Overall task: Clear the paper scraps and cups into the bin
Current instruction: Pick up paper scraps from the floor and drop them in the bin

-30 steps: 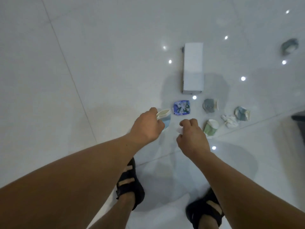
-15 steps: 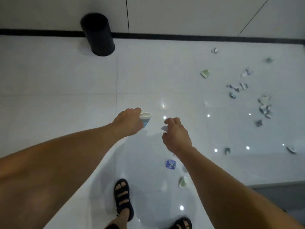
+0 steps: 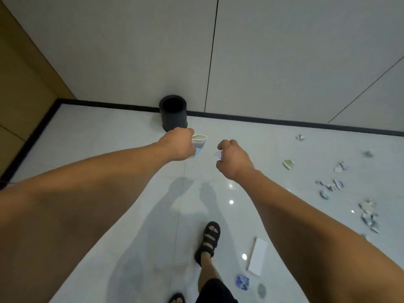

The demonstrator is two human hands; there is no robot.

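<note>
My left hand [image 3: 178,144] grips a squashed white and blue paper cup [image 3: 198,143], held out in front of me. My right hand [image 3: 232,159] pinches a small white paper scrap [image 3: 218,154] in curled fingers. A black round bin [image 3: 173,112] stands open against the wall's dark skirting, just beyond my left hand. Several crumpled cups and scraps lie on the white floor at the right, among them a green cup [image 3: 288,164] and a blue crushed cup [image 3: 242,282].
A white box [image 3: 258,255] lies on the floor by my right forearm. My sandalled feet [image 3: 208,242] stand on the glossy tiles. A tan wall panel [image 3: 21,84] closes the left corner; grey wall panels run behind the bin.
The view has lifted from the litter at my feet toward the wall. The bin has come nearer and now sits just past my left hand. Both hands keep their hold.
</note>
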